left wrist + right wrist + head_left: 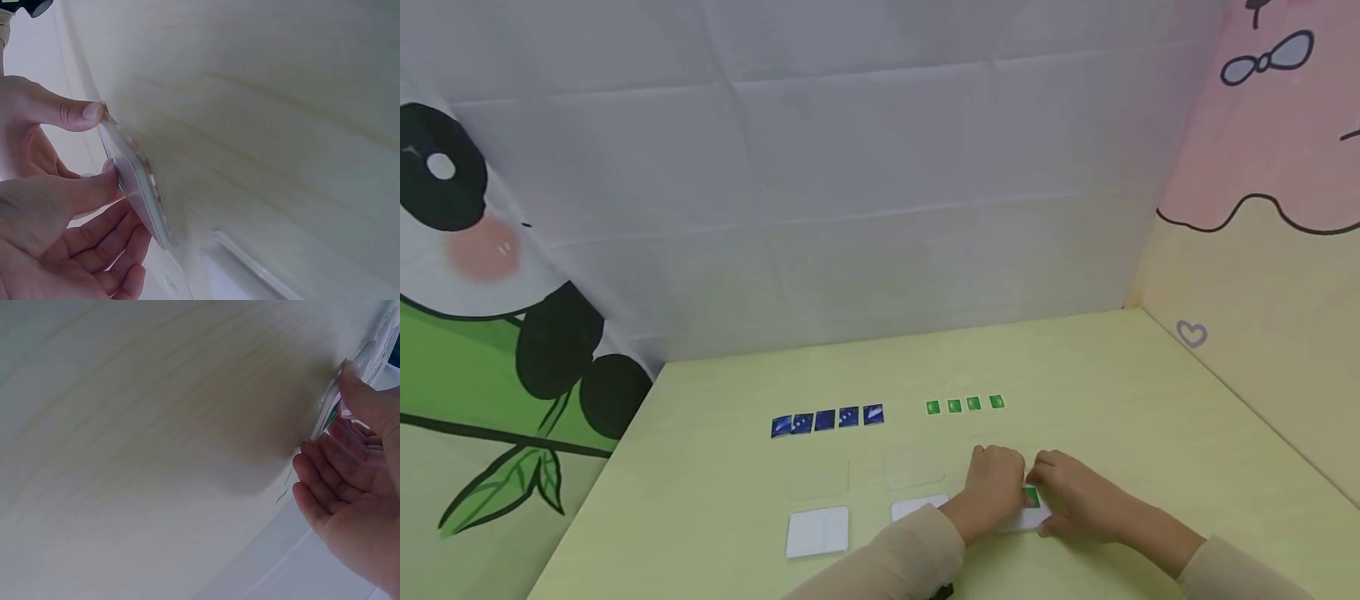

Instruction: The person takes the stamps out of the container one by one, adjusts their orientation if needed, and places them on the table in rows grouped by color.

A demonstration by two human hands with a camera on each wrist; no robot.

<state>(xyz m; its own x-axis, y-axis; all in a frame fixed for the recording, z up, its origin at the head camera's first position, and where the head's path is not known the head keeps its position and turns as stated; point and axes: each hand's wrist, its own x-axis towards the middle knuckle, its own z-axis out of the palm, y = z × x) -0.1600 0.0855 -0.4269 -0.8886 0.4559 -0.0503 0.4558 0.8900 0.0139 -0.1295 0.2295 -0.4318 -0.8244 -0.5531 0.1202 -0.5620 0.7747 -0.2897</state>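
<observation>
A flat white square case [1021, 523] with clear-looking edges is tilted a little off the table between both hands, with a small green picture square [1032, 497] on its face. My right hand [1078, 496] pinches the case by opposite edges, its thumb at the near edge and fingers at the far one. My left hand [996, 487] is at its left side, thumb on the case's face over part of the green square and the other fingers curled at the edge. In the left wrist view the case [134, 178] shows edge-on; the left fingertips' exact hold is partly hidden.
Several blue picture squares [825, 419] form a row farther back, with several green squares [973, 403] to their right. Two more white cases [817, 532] lie to the left, one partly behind the left forearm. Faint clear rectangles [916, 467] lie behind them.
</observation>
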